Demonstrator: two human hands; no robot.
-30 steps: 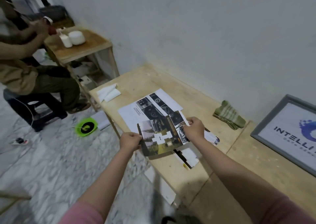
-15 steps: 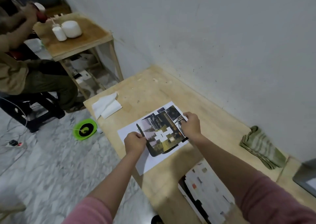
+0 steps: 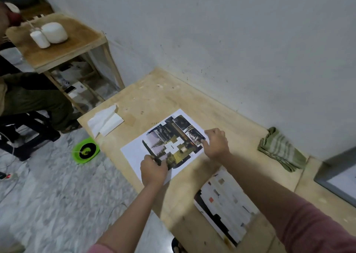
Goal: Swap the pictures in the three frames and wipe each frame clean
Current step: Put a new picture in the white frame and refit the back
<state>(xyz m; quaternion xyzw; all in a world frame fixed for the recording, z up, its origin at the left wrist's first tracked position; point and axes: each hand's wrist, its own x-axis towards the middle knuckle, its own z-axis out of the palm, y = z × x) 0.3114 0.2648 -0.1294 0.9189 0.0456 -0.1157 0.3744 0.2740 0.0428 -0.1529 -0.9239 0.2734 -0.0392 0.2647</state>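
Near the desk's front edge, the left hand (image 3: 153, 169) and right hand (image 3: 215, 145) pinch opposite corners of the dark printed picture (image 3: 172, 145) lying on a white paper sheet (image 3: 133, 152) upon the pale wooden desk (image 3: 154, 98); uneven pulling might crease it.

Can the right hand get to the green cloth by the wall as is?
Probably yes: bare table lies between the right hand and the green cloth, but that hand must first leave the picture.

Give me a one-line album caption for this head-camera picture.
Both hands, left and right, lay a dark photo print onto a white sheet on the wooden table.
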